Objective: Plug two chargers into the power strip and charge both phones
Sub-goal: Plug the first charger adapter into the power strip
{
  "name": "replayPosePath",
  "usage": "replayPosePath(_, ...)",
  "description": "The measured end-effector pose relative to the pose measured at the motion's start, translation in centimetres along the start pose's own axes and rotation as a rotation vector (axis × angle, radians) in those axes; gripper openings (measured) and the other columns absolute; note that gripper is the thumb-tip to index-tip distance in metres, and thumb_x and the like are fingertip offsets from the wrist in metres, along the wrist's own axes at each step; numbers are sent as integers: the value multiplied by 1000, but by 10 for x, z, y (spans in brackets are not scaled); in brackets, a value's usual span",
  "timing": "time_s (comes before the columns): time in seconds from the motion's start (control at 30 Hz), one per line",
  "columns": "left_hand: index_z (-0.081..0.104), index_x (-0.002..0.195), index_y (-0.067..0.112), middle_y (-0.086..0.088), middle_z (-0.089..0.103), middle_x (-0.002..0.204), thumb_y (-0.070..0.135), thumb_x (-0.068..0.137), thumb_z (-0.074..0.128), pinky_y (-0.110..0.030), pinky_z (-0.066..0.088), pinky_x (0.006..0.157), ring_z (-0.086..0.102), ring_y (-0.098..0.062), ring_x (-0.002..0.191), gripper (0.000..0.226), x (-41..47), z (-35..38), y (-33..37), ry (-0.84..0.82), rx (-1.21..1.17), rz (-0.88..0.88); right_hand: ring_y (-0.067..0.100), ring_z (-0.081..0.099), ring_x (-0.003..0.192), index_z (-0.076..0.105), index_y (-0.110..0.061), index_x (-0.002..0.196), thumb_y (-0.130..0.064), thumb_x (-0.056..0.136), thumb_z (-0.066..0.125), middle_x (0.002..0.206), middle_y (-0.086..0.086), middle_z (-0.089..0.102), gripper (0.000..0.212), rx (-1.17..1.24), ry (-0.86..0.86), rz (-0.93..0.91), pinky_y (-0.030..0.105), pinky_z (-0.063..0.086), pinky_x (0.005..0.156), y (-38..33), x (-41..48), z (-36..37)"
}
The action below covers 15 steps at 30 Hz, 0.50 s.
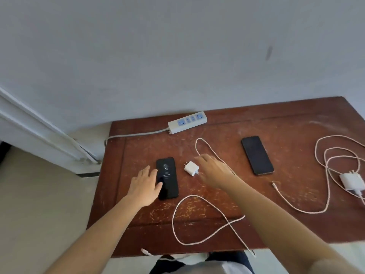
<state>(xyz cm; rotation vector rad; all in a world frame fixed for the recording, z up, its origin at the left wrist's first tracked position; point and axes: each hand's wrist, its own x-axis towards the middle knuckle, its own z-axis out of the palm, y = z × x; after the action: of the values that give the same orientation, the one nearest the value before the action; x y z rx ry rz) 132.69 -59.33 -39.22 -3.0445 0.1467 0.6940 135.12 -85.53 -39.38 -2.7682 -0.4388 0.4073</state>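
On the brown wooden table (276, 224) lies a black phone (168, 173) with its screen lit; my left hand (146, 184) rests flat on its lower left part, thumb on the screen. A small white charger (190, 168) sits just right of that phone, prongs pointing up-left, and its white cable (197, 220) loops toward the front edge. My right hand (213, 171) hovers open beside the charger, fingers spread, holding nothing. A second dark phone (257, 155) lies further right. A second white charger (352, 181) with a coiled cable (326, 155) is at the far right. The white power strip (187, 122) lies at the table's back edge.
The power strip's grey cord (136, 133) runs left off the table's back corner. A white wall stands directly behind the table, and a white door frame (39, 131) is to the left. The free plug of the right cable (274, 183) lies mid-table. Pale floor shows on the left.
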Motion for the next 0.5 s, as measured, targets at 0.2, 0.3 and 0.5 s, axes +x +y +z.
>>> replayPosePath(0.2, 28, 154, 17, -14, 22, 165, 48, 103, 38, -53, 30, 116, 23, -33, 151, 61, 51, 0, 10, -32, -76, -111, 30, 43, 135, 44, -18, 145, -49, 90, 60, 144, 10, 49, 65, -159, -46, -229, 44, 32, 112, 19, 47, 36)
replayPosePath(0.3, 23, 156, 16, -16, 16, 167, 47, 104, 38, -53, 29, 117, 18, -34, 152, 63, 76, -4, 10, -23, -72, -107, 31, 41, 137, 42, -18, 147, -55, 87, 62, 146, 12, 47, 73, -160, -70, -239, 45, 30, 114, 27, 55, 46)
replayPosePath(0.5, 7, 159, 14, -17, -4, 169, 47, 103, 39, -55, 26, 118, 9, -36, 154, 72, 147, -27, 16, 63, -62, 11, 38, 27, 145, 50, -21, 138, -44, 76, 80, 153, 18, 34, 73, -207, 148, -244, 56, 12, 120, 38, 55, 50)
